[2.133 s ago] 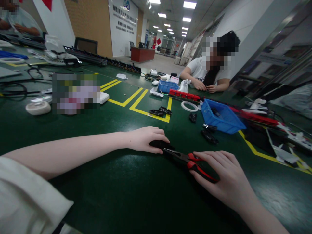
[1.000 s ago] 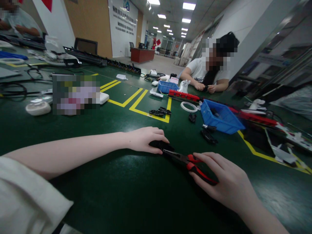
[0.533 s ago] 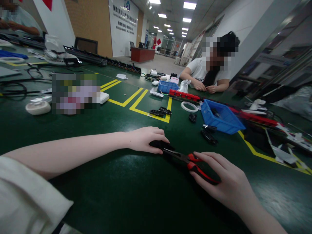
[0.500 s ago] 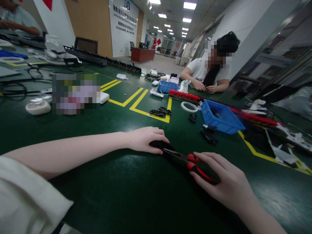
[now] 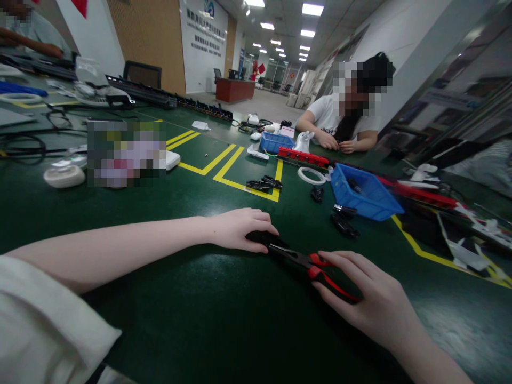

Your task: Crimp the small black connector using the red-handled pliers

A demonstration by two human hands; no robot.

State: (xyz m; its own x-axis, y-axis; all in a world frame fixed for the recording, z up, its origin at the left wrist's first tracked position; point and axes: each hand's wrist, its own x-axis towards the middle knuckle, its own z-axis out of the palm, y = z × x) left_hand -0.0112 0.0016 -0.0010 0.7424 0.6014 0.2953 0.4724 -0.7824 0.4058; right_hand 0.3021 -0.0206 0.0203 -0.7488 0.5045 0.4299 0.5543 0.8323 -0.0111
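Observation:
On the green table, my left hand (image 5: 244, 229) is closed around a small black part (image 5: 260, 238), mostly covered by the fingers. My right hand (image 5: 368, 290) grips the red and black handles of long-nose pliers (image 5: 308, 261). The pliers' jaws point left and reach the black part beside my left fingertips; whether they clamp it cannot be made out. Beyond my hands, several black parts (image 5: 264, 183) lie on the yellow tape, and more black pieces (image 5: 344, 223) lie near a blue bin (image 5: 362, 194).
A white ring (image 5: 312, 175), a small blue tray (image 5: 276, 142) and a red strip (image 5: 303, 157) are farther back. A person (image 5: 344, 114) sits across the table. At the left are a white device (image 5: 64, 176) and black cables (image 5: 24, 146).

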